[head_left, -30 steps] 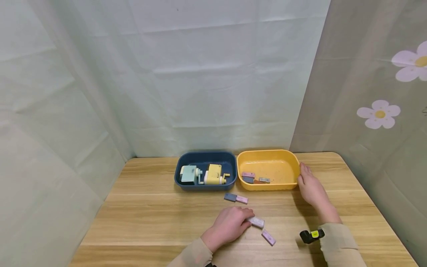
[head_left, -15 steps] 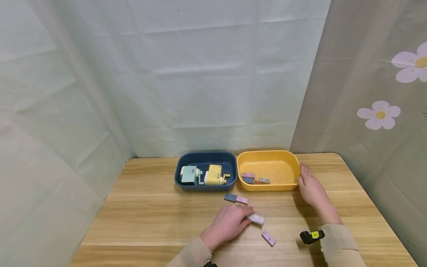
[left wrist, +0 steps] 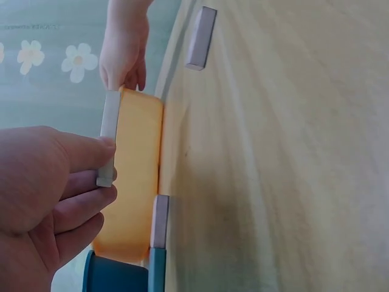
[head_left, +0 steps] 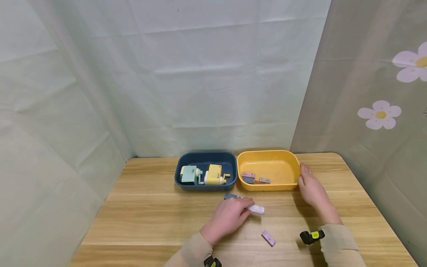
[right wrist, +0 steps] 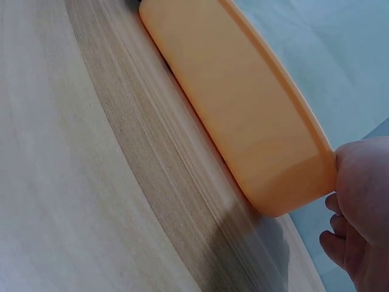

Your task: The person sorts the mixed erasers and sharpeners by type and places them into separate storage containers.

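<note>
My left hand (head_left: 228, 215) pinches a pale, whitish bar-shaped eraser (left wrist: 108, 137) between thumb and fingers, raised over the table in front of the yellow tray (head_left: 267, 187). Against that tray's right end my right hand (head_left: 313, 189) rests, the thumb touching its front corner and the other fingers loosely bent outside it. Behind the left hand lie a blue-grey eraser (head_left: 230, 195) and a pink one (left wrist: 160, 220), end to end; the hand partly hides them in the head view. A lone pink-purple eraser (head_left: 268, 238) lies nearer the front.
Inside the yellow tray are several small blocks, including a pink one (head_left: 248, 175) and a grey one (head_left: 264, 180). To its left a navy tray (head_left: 205, 188) holds a light-blue crank sharpener (head_left: 189, 174) and a yellow one (head_left: 213, 174). A pale curtain (head_left: 213, 92) hangs behind the table.
My left hand has lifted the whitish eraser from the table and moved it toward the trays, now overlapping the eraser pair. The right hand stays at the yellow tray.
</note>
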The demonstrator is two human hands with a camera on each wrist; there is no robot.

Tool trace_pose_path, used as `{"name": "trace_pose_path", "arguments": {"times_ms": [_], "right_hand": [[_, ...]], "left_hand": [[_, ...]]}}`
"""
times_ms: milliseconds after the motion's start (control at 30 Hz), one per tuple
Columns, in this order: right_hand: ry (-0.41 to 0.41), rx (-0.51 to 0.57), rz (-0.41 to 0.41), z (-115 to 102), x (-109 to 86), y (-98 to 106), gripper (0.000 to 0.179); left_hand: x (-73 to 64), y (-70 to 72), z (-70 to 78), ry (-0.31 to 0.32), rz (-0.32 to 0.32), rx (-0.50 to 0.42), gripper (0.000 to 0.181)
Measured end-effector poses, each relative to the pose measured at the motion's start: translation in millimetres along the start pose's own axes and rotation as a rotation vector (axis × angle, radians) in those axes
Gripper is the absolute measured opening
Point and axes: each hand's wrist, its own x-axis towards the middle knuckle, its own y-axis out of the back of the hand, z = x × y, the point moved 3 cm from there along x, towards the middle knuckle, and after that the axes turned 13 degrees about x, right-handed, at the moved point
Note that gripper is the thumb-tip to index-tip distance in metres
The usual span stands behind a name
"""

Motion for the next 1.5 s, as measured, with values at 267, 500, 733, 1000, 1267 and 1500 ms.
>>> {"name": "trace_pose_path", "arguments": {"times_ms": [267, 500, 733, 1000, 1267, 1500], "right_hand": [[0.001, -0.001, 0.002, -2.1, 0.4, -0.5, 0.058], [0.004, -0.007, 0.002, -1.3, 1.0, 0.2, 0.058], [-0.001, -0.004, 0.004, -0.9, 0.6, 0.1, 0.059], [0.001, 0.007, 0.008, -3.2, 0.0, 0.7, 0.058], [0.001, -0.001, 0.006, -2.0, 0.0, -0.9, 0.058], [-0.002, -0.010, 0.011, -0.1, -0.3, -1.2, 0.058]], "left_hand": [[4.7, 8.7, -1.3, 0.025, 0.046, 0.005, 0.027], [11.3, 15.3, -4.1, 0.051, 0.094, -0.011, 0.026], [18.4, 19.4, -5.5, 0.074, 0.102, -0.024, 0.022], [24.6, 23.3, -4.2, 0.078, 0.137, -0.038, 0.024], [34.0, 26.7, -3.9, 0.101, 0.176, -0.046, 0.027], [43.0, 28.8, -4.7, 0.130, 0.182, -0.041, 0.027]]}}
